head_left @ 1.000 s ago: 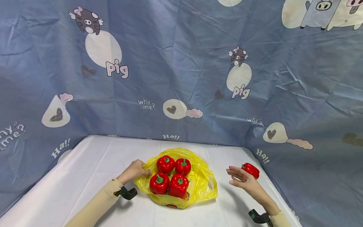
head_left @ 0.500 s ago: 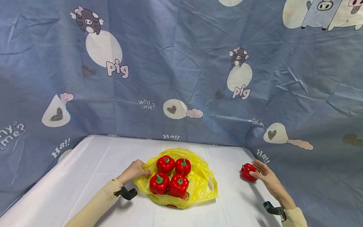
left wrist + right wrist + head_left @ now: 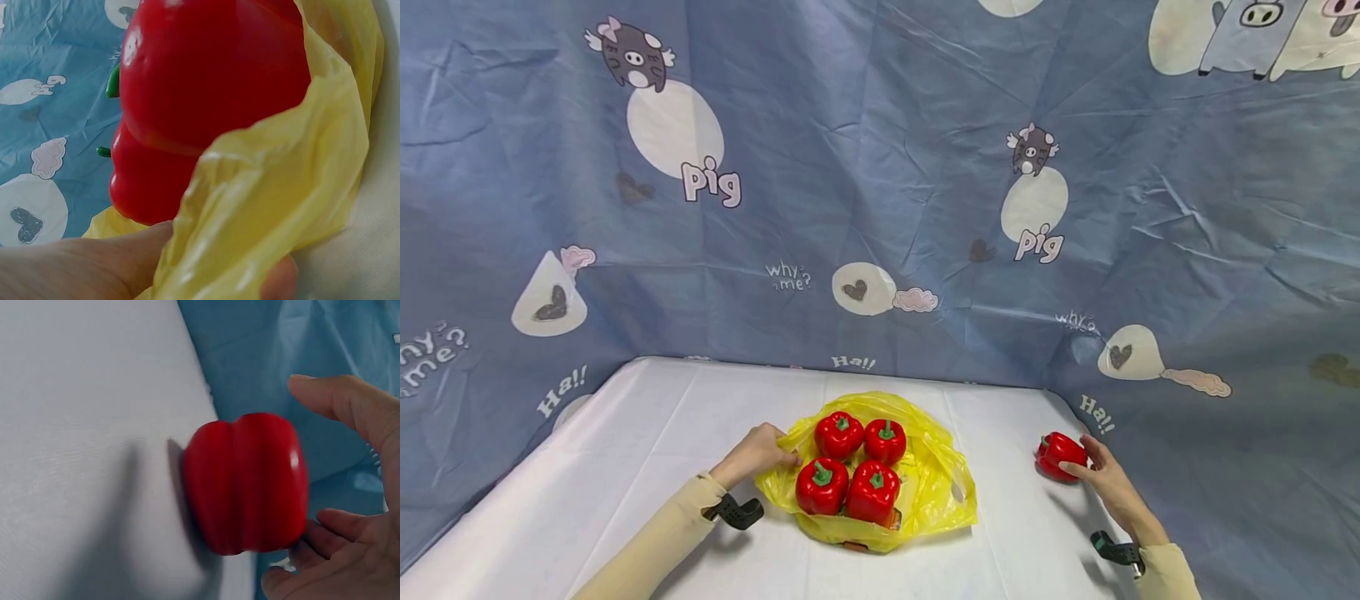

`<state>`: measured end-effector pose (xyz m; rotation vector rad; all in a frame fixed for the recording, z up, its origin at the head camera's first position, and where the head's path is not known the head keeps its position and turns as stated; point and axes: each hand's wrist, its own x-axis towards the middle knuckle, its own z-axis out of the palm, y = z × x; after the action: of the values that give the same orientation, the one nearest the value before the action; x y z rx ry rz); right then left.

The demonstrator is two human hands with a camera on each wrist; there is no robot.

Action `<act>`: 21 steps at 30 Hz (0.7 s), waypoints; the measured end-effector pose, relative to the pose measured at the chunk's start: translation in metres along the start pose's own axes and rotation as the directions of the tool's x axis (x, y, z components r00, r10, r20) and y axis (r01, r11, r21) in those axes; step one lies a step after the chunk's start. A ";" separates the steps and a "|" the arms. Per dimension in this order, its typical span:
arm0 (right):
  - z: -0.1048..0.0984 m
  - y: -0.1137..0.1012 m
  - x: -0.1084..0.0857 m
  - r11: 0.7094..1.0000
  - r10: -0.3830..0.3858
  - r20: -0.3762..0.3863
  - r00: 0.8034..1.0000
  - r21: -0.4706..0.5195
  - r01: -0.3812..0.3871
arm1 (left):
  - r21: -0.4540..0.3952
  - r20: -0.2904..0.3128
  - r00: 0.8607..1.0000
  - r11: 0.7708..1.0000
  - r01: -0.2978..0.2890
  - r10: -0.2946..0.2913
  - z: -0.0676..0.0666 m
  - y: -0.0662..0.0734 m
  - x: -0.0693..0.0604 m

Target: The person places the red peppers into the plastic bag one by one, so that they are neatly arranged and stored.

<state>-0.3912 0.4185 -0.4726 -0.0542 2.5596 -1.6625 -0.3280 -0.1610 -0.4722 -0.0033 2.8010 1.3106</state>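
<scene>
A yellow plastic bag (image 3: 934, 507) lies spread on the table with several red bell peppers (image 3: 872, 493) in its mouth. My left hand (image 3: 754, 457) pinches the bag's left edge; in the left wrist view the yellow film (image 3: 269, 181) passes between thumb and fingers. Far to the right, a lone red bell pepper (image 3: 1060, 457) lies on its side, its stem pointing left. Just to its right is my right hand (image 3: 1108, 482). In the right wrist view its thumb and fingers (image 3: 340, 528) are spread at the pepper's near end; contact there is hard to tell.
A white cloth (image 3: 647, 467) covers the table. Blue printed curtain (image 3: 880, 208) hangs behind it and along both sides, close to the right-hand pepper. Small orange-brown items (image 3: 854, 546) show at the bag's front.
My right hand has swung right, from the lone pepper's left side to its right, and then lowered slightly toward it. The left hand and the bag have stayed still.
</scene>
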 end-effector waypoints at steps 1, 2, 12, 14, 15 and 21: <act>0.001 0.004 0.002 1.000 0.010 -0.006 1.000 -0.003 -0.010 | 0.003 -0.001 1.000 1.000 -0.001 0.001 0.000 0.000 0.000; 0.001 0.006 0.004 1.000 0.021 -0.011 1.000 -0.006 -0.021 | 0.003 -0.001 1.000 1.000 -0.004 0.004 0.000 0.000 0.000; 0.010 0.015 0.015 0.991 0.056 -0.040 0.998 -0.121 -0.061 | -0.006 0.008 1.000 1.000 -0.008 0.008 0.001 -0.002 -0.001; 0.011 0.016 0.016 0.988 0.051 -0.060 0.997 -0.145 -0.059 | -0.005 0.006 1.000 1.000 -0.004 0.004 0.002 -0.003 0.000; 0.012 0.016 0.016 0.986 0.049 -0.072 0.996 -0.153 -0.059 | -0.006 0.004 1.000 1.000 0.000 0.000 0.002 -0.003 0.000; 0.015 0.019 0.017 0.985 0.072 -0.141 0.987 -0.147 -0.093 | -0.015 0.005 1.000 1.000 0.015 -0.015 0.001 -0.002 0.000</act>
<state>-0.4059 0.4111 -0.4975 0.1583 2.7440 -1.4861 -0.3280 -0.1610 -0.4743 -0.0216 2.7821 1.3264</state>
